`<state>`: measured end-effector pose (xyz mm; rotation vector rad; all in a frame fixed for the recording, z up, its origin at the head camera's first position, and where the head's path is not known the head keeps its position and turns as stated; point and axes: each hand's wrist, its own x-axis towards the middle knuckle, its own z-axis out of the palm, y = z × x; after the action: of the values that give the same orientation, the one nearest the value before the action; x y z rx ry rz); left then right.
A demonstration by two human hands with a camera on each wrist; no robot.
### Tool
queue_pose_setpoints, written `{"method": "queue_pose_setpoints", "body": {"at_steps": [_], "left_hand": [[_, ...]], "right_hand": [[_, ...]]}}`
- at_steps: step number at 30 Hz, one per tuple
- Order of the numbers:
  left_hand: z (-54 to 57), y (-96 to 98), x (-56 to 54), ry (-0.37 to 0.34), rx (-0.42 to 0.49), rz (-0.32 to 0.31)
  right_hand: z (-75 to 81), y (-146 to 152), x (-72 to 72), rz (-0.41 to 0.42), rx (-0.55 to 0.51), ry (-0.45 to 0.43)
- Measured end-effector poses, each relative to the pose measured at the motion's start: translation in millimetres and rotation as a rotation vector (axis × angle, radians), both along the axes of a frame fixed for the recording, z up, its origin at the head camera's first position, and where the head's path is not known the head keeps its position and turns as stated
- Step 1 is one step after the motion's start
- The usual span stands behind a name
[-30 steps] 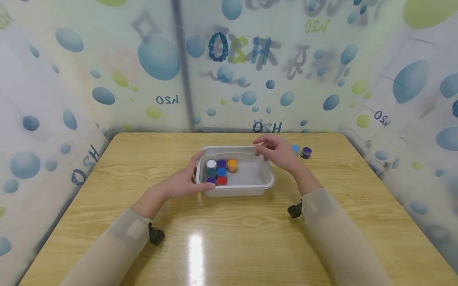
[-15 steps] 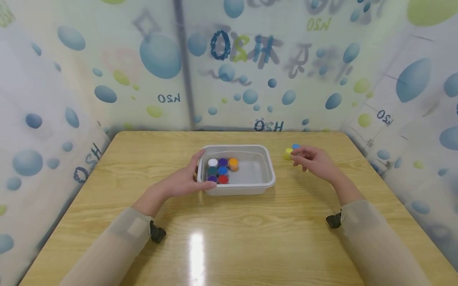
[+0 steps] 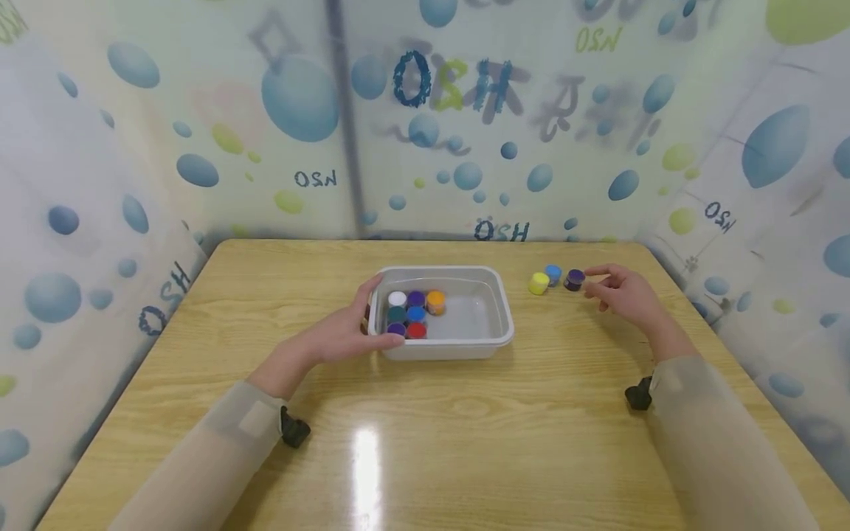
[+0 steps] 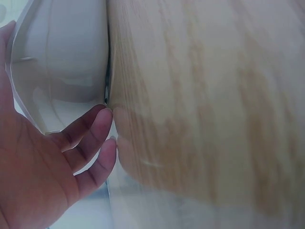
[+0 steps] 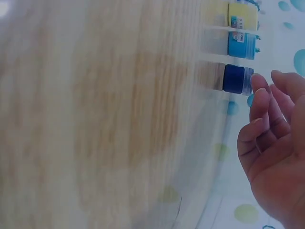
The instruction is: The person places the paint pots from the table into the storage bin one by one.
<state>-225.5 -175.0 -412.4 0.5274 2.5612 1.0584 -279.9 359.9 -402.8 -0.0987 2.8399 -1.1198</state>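
Right hand: The right hand (image 3: 624, 295) is reaching across the table's far right, its fingers bending loosely and its thumb standing apart from them, pinching nothing.
At its fingertips: A dark purple jar (image 3: 574, 279) is standing upright just beside those fingers; whether skin is touching lid, the views are leaving impossible to tell.
Left hand: The left hand (image 3: 335, 335) is gripping the left end of a pale plastic tray (image 3: 451, 343), its thumb lying over the near rim and its other fingers bending round the outer wall.
Loose jars: A light blue jar (image 3: 553, 275) and a yellow-lidded jar (image 3: 538, 283) are standing close together to the left of the dark purple one, between it and the tray.
Inside the tray: Seven jars are clustering toward the left end. A white-lidded jar (image 3: 396, 299), a purple-lidded jar (image 3: 416, 299) and an orange-lidded jar (image 3: 435, 302) are lining the back; a teal-lidded jar (image 3: 395, 315) and a blue-lidded jar (image 3: 416, 316) are filling the middle; a second purple-lidded jar (image 3: 395, 330) and a red-lidded jar (image 3: 416, 330) are sitting in front.
Wrists: Pale sleeves (image 3: 717, 435) are covering both forearms, with a small black device (image 3: 640, 394) showing at each cuff.
Table: A wood-grain table (image 3: 465, 442) is supporting the tray and loose jars, a bright reflection gleaming near its front.
Backdrop: A printed backdrop (image 3: 412, 166) is surrounding the table, showing blue and green drops and mirrored "H2O" lettering.
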Motion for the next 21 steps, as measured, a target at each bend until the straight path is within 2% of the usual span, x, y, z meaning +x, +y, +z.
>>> {"method": "queue_pose_setpoints", "body": {"at_steps": [11,17,21], "left_hand": [[-2.6,2.0,1.0,-0.016,-0.005,0.003],[-1.8,1.0,0.3,-0.005,-0.015,0.012],[-2.3,0.4,0.2,-0.01,-0.026,0.021]], "right_hand": [[-11.8,-3,-24.0,-0.049,0.039,-0.113],[-11.3,-5,-28.1,-0.064,0.081,-0.106],[-10.1,-4,-25.5,-0.048,0.099,-0.108]]}}
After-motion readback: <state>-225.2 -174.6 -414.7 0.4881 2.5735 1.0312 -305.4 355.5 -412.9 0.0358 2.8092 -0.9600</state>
